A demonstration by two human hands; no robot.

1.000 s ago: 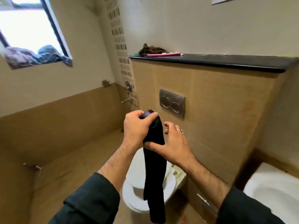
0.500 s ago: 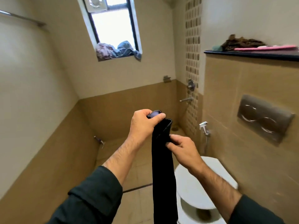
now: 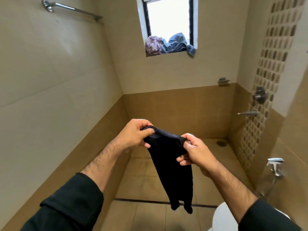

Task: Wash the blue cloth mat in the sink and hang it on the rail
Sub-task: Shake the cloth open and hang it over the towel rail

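Observation:
The dark blue cloth mat (image 3: 173,169) hangs wet and bunched in the air at the middle of the view. My left hand (image 3: 135,135) pinches its top left corner between thumb and fingers. My right hand (image 3: 195,152) pinches the top right edge, so the upper hem is stretched between both hands. The lower end dangles above the floor. A chrome rail (image 3: 75,10) is fixed high on the left wall, well above and left of my hands. The sink is out of view.
A window (image 3: 168,19) in the far wall has pink and blue clothes (image 3: 168,45) piled on its sill. A tap and valve (image 3: 250,112) and a hand sprayer (image 3: 275,164) are on the right wall. The white toilet (image 3: 221,215) shows at lower right. Tiled floor lies ahead.
The view has swung left from the toilet wall to the shower area and the rail. My hands have moved apart, spreading the top of the cloth that earlier hung as a narrow strip.

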